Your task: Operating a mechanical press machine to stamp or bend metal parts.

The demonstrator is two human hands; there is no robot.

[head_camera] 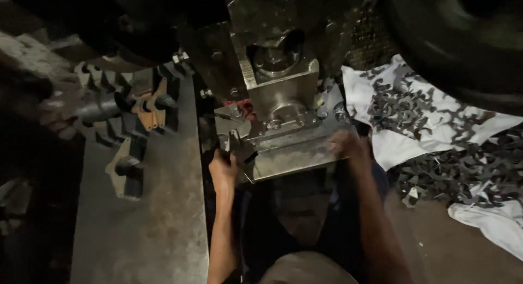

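- Fingers of the left hand (223, 168) curl around a small metal piece (238, 146) at the front left edge of the press bed (289, 153).
- Right hand (344, 142) rests flat on the bed's right corner; whether it holds anything I cannot tell.
- Beside it, stamped metal blanks (403, 107) lie heaped on a white cloth (392, 147).
- Left of the press, a steel plate (158, 218) carries cut-out shapes.

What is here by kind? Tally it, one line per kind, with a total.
Hands: 2, the left hand and the right hand, both at the press base.
press: 1
white cloths: 2, the second at lower right
steel slab: 1
small metal pieces: too many to count, heaped on the cloths
Total: 6, loose pieces aside.
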